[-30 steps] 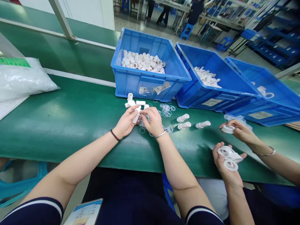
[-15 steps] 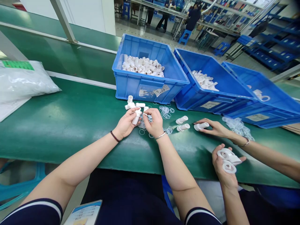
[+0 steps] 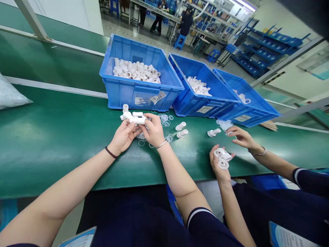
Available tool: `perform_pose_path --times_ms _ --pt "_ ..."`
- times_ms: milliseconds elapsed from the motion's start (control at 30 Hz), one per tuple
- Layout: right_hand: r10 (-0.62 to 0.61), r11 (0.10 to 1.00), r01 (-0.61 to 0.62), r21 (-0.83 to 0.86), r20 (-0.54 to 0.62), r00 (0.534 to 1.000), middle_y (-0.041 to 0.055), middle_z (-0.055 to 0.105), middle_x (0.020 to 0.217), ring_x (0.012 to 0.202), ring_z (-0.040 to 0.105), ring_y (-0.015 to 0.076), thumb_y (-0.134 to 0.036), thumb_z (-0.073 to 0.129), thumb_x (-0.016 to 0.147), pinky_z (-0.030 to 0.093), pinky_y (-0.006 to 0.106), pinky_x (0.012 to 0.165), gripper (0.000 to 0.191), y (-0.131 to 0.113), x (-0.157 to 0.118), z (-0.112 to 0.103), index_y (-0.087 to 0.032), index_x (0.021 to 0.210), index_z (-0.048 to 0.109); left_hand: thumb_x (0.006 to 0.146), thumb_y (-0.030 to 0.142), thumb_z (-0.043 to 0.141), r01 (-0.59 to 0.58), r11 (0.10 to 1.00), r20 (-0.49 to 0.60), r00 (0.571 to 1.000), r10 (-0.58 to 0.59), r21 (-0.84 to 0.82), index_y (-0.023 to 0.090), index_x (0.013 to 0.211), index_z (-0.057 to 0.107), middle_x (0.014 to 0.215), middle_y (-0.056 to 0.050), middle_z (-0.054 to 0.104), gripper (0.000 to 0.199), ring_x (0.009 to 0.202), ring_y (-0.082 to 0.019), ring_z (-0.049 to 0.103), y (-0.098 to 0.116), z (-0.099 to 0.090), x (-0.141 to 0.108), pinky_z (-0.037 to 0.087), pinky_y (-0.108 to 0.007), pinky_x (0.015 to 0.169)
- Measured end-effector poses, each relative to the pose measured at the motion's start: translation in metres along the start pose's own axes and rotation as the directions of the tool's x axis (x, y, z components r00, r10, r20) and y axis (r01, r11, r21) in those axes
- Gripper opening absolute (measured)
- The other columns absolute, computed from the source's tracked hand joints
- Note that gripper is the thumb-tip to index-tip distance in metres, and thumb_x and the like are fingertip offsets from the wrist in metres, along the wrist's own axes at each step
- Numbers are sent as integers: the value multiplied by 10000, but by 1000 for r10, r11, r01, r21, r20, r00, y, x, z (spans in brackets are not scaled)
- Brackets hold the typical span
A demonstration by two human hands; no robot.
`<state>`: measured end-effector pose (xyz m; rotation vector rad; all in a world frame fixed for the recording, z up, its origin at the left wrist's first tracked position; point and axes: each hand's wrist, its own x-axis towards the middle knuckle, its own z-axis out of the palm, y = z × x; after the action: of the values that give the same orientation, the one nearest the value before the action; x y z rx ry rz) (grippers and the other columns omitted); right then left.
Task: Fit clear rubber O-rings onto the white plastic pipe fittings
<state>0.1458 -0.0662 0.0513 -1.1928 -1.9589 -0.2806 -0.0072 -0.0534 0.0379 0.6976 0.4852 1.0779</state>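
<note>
A white plastic fitting [image 3: 138,120] lies sideways between my two hands above the green table. My left hand [image 3: 125,136] is closed round its left end. The fingers of my right hand [image 3: 153,129] pinch its right end. Just behind the hands are more white fittings [image 3: 125,108], one of them upright. Clear thin rings [image 3: 165,119] lie scattered behind and beneath my hands. Two white tubes with wide collars [image 3: 182,133] rest on the table to the right of my right hand.
Three blue bins [image 3: 144,90] with white parts stand along the back. At the right, another person's hand [image 3: 223,173] holds white fittings, and their other hand [image 3: 241,137] is near a ring pile [image 3: 224,124]. A plastic bag [image 3: 11,94] lies at the left.
The view has swung right. The fitting between my hands has turned from upright to sideways, and my right hand now grips its end. The other person has let go of a collared tube.
</note>
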Motion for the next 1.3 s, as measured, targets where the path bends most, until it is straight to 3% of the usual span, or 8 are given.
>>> perform_pose_path --times_ms 133,333,533,667,867,967,1133,1300 --pt "248 944 -285 -168 -213 945 140 514 1177 1149 475 259 -324 487 920 431 474 980 185 34 -2 -55 -180 1008 564 820 364 651 -202 932 -66 971 232 299 201 1100 475 1153 -80 597 369 922 -156 644 2 -8 4 531 -307 778" --pt "609 723 -585 -368 -62 791 127 522 1088 1083 504 293 -290 519 860 428 505 953 204 94 -17 -116 -244 1051 574 827 237 596 -341 597 -198 727 657 726 167 1046 511 1040 -67 590 245 932 -133 579 14 -37 26 487 -258 781" --pt "762 559 -602 -571 69 643 140 560 938 926 563 302 -311 571 791 483 457 865 199 101 -36 -139 -197 952 597 828 232 572 -285 441 -75 766 639 851 159 1049 529 1052 -79 571 237 903 -152 572 9 -44 24 493 -278 736" --pt "740 538 -585 -607 8 672 146 561 1041 983 563 288 -365 556 802 470 420 895 270 106 -25 -161 -173 987 592 864 202 519 -431 171 251 756 605 886 166 1072 529 1051 -90 572 211 941 -179 578 2 -35 9 506 -329 802" --pt "523 643 -389 -659 7 852 149 607 1057 1042 553 289 -362 460 894 442 404 933 273 140 67 -194 -163 1005 611 891 160 501 -633 -32 596 709 377 774 193 1137 518 1100 -92 590 249 1069 -194 566 -8 -22 -8 495 -358 928" --pt "605 590 -360 -723 101 790 161 609 1117 1064 570 278 -297 403 918 439 385 938 294 186 120 -196 -136 1064 603 889 167 515 -593 -65 562 715 416 802 193 1131 529 1104 -93 585 244 1068 -196 566 -4 -29 1 497 -365 932" --pt "751 605 -271 -749 423 507 161 602 1223 1145 568 284 -326 640 792 439 358 982 459 261 159 -157 -122 1198 578 880 195 536 -440 -135 425 669 610 887 176 1086 541 1079 -99 580 207 1046 -217 565 19 -54 26 500 -400 911" --pt "704 694 -226 -684 576 416 134 534 1345 1222 530 306 -302 772 633 422 423 1034 817 298 165 -106 -227 1377 442 885 232 532 -342 -135 341 662 668 930 174 1079 547 1093 -102 567 203 1044 -221 560 25 -66 37 502 -404 897"
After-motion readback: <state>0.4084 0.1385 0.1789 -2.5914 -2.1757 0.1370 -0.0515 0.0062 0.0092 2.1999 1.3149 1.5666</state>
